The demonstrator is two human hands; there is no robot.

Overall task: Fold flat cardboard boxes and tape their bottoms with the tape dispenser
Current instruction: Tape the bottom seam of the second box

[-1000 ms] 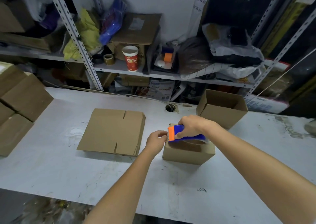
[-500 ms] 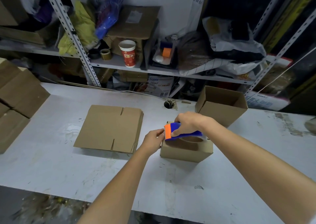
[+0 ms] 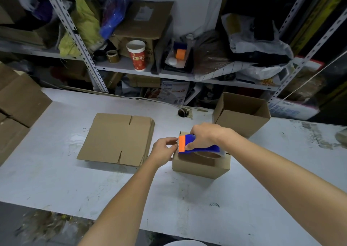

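Observation:
A small folded cardboard box stands on the white table, bottom side up. On top of it my right hand grips a blue and orange tape dispenser, its orange end at the box's left edge. My left hand is at that same edge, fingers curled and pinching at the tape end by the dispenser's mouth. A stack of flat cardboard boxes lies to the left of the folded box.
An open, assembled box stands behind the right hand. More cardboard boxes pile up at the table's left edge. A cable hole is at the table's back. Cluttered metal shelves with a red paper cup rise behind.
The hands and dispenser stay at the box's left edge; my left fingers have closed in on the dispenser's mouth. The view has shifted a little.

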